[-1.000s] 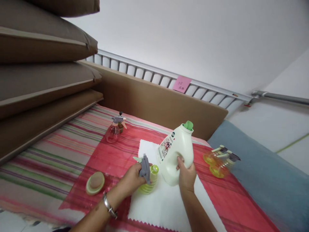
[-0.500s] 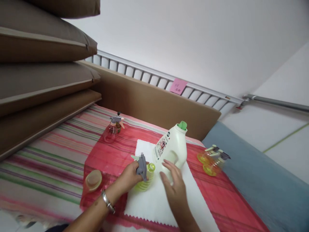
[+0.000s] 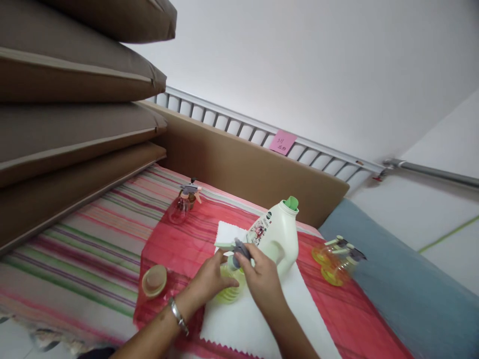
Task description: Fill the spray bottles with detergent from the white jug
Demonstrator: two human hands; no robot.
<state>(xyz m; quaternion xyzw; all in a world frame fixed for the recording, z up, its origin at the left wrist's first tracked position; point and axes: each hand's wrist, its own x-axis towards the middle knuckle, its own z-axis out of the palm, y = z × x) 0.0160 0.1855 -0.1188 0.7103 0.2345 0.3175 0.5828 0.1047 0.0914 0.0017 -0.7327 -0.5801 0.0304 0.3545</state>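
Note:
A small yellow-green spray bottle stands on a white cloth. My left hand is wrapped round its body. My right hand is closed on its grey spray head, whose pale green nozzle points left. Right behind them stands a white detergent jug with a green spout and a printed label; neither hand touches it.
A round beige lid lies left on the red striped cloth. A pink spray bottle stands farther back, two yellow ones at the right. Brown cushions are stacked at left, and a cardboard panel stands behind.
My right hand let go of the white jug's handle and moved left onto the spray head. My left hand slid from the spray head down to the bottle's body.

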